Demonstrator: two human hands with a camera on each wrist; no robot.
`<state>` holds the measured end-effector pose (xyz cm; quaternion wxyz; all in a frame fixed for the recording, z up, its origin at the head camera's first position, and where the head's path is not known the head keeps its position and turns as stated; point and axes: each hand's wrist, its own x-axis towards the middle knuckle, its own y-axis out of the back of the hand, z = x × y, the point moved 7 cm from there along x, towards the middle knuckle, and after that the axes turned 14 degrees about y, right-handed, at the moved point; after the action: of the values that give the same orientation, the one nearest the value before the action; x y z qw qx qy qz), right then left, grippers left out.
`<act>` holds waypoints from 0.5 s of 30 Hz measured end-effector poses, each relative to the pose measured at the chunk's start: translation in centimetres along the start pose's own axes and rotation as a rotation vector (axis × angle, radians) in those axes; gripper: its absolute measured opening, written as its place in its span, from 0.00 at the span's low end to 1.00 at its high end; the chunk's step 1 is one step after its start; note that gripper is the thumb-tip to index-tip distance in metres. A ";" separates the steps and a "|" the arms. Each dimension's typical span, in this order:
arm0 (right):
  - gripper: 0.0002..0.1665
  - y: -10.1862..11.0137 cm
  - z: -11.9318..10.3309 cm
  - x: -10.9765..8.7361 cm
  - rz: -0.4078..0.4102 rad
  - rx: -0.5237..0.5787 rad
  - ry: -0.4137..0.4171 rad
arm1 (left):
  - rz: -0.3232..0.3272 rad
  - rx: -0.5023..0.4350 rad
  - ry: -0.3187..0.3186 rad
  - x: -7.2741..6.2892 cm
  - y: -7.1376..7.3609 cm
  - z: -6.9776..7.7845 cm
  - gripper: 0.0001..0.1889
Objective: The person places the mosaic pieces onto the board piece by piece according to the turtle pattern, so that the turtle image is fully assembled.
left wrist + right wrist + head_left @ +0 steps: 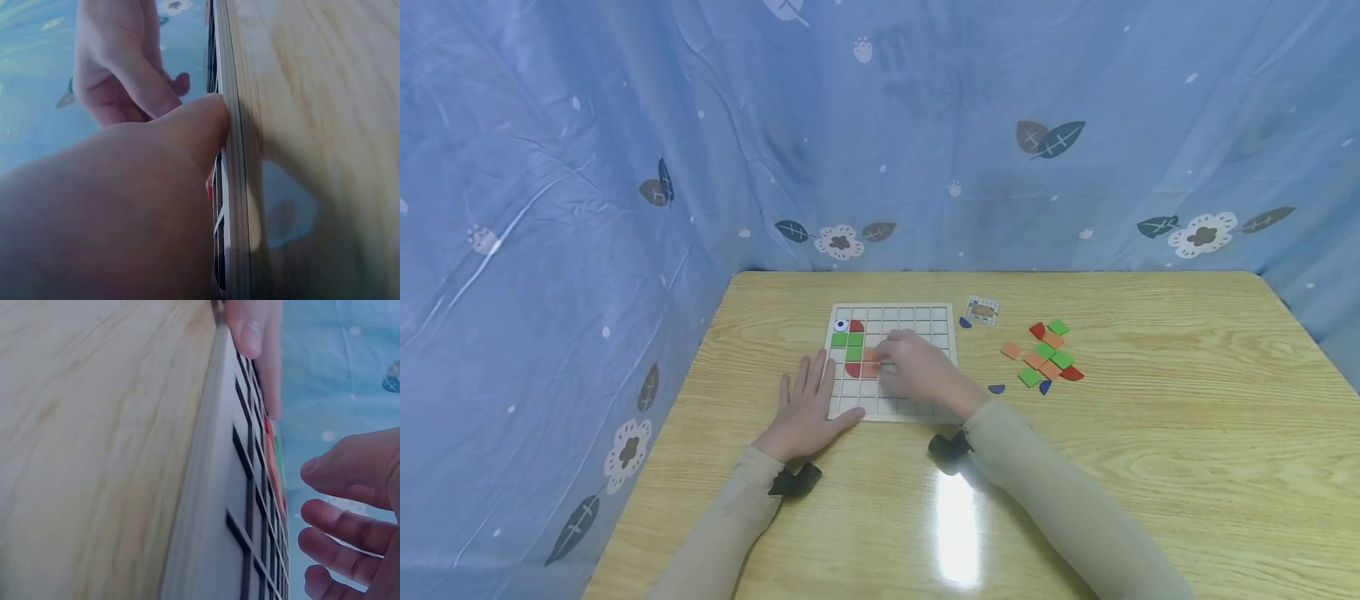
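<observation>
A white gridded board [917, 315] lies on the table. At its left side are a round eye piece [841, 326], a red rounded piece [857, 326], green squares [854, 353], another red piece [852, 369] and orange squares [869, 369]. My left hand [805, 412] rests at the board's lower left, fingers straight, thumb touching the front edge in the left wrist view. Over the middle of the board hovers my right hand [917, 367]. In the right wrist view, its fingers [340, 522] bend loosely above the grid, with nothing seen between them and the thumb.
Right of the board lie loose orange, green and red pieces [1050, 354], with blue half-rounds [997, 389] nearby. A small picture card [982, 310] sits at the board's upper right. A blue patterned curtain [925, 150] hangs behind the wooden table [1187, 417].
</observation>
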<state>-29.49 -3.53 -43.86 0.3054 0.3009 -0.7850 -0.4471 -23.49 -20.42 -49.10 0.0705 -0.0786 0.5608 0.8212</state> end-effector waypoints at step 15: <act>0.15 3.5 2.9 -4.0 0.112 0.018 -0.113 | -0.031 0.042 0.027 0.2 -0.4 -0.4 0.57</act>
<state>-29.78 2.44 -42.78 0.2826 0.2336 -0.8205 -0.4387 -23.62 -20.62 -49.61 0.0772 -0.0971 0.5776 0.8068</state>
